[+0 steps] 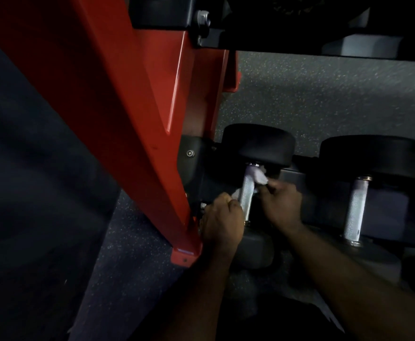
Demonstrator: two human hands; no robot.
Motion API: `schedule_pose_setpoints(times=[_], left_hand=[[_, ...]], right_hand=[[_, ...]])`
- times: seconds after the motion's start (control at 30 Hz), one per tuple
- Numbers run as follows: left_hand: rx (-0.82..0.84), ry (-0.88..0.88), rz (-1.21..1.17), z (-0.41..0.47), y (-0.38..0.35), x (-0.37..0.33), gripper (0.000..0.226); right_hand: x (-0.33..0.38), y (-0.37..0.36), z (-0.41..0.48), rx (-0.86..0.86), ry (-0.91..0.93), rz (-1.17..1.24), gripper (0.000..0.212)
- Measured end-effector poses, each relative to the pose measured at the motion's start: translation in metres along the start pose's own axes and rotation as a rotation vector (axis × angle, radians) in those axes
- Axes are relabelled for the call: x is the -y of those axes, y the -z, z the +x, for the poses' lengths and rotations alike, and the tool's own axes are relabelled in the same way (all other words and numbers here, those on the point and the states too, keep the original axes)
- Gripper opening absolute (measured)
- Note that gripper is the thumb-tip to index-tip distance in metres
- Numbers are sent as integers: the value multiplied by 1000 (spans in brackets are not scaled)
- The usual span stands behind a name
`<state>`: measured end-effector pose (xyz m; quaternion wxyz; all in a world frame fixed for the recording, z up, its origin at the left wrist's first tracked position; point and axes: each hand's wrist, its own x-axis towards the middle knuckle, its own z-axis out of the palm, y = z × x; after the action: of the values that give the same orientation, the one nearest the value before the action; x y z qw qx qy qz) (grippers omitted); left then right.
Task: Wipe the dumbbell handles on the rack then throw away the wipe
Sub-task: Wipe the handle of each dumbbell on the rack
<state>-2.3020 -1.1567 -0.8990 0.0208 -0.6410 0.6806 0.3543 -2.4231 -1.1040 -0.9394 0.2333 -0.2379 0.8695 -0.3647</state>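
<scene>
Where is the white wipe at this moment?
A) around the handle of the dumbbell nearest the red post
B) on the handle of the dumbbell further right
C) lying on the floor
A: the white wipe loops around that dumbbell handle, and the left hand and right hand each hold one end.

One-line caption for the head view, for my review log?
At the red rack upright, left hand and right hand hold a white wipe looped around the nearest dumbbell handle.
</scene>
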Motion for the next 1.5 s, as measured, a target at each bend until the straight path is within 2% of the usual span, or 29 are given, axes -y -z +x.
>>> schedule_pose_setpoints(times=[0.1, 0.13, 0.2, 0.27, 0.4, 0.5, 0.6, 0.67, 0.77, 0.8, 0.87, 0.93, 0.97, 1.0, 1.1, 1.13, 1.2, 1.27, 1.33, 1.37, 1.43, 1.5], left_hand=[[-13, 19, 1, 5, -4, 3, 22], [-14, 16, 8, 5, -5, 4, 22], [-25, 5, 15, 5, -6, 6, 21], [-27, -3, 5, 5, -7, 6, 21], [-27, -8, 14, 5, -4, 4, 23], [-28, 0, -16, 2, -5, 5, 25], [-38, -20, -70, 1, -4, 3, 38], [-56, 7, -122, 3, -5, 3, 40], [-116, 2, -198, 3, -6, 5, 32], [-135, -7, -204, 4, -6, 5, 31], [-172, -21, -200, 6, -11, 8, 33], [-195, -55, -187, 7, -14, 9, 46], [-204, -69, -185, 6, -15, 8, 50], [-204, -74, -187, 5, -15, 7, 50], [-182, -73, -226, 2, -12, 6, 51], [-187, -73, -251, 1, -10, 4, 58], [-216, -74, -295, -2, -9, 0, 79], [-231, -38, -285, -4, -8, -4, 91], [-227, -14, -264, -4, -8, -4, 94], [-227, -6, -266, -4, -7, -4, 91], [-223, -16, -283, -5, -6, -7, 85], [-233, -19, -300, -6, -6, -8, 80]], right_hand=[[25, -12, 16, 203, -530, 1030, 22], [28, -14, 24, 237, -651, 1237, 29], [28, -13, 32, 297, -741, 1336, 38], [20, -5, 30, 389, -673, 1259, 29], [4, 19, 21, 462, -531, 1046, 16], [10, 16, 28, 563, -549, 991, 20], [18, 9, 27, 622, -616, 1021, 21], [4, 7, 17, 626, -479, 861, 22], [-26, 16, -8, 693, -123, 413, 5], [-32, 20, -10, 671, 4, 260, 8], [-28, 24, -9, 424, 254, 13, 19], [-9, 26, -5, 71, 431, -31, 27], [-2, 24, -3, -14, 481, -2, 29], [3, 19, -1, -8, 497, 15, 28], [-9, 12, -6, 302, 514, -54, 21], [-17, 17, -8, 435, 580, -126, 20], [-20, 32, -2, 588, 815, -316, 19], [-12, 40, 14, 515, 781, -272, 29], [-6, 34, 22, 342, 831, -307, 37], [-4, 28, 20, 395, 883, -297, 42], [-13, 21, 8, 650, 895, -264, 46], [-22, 23, 3, 760, 1036, -241, 48]])
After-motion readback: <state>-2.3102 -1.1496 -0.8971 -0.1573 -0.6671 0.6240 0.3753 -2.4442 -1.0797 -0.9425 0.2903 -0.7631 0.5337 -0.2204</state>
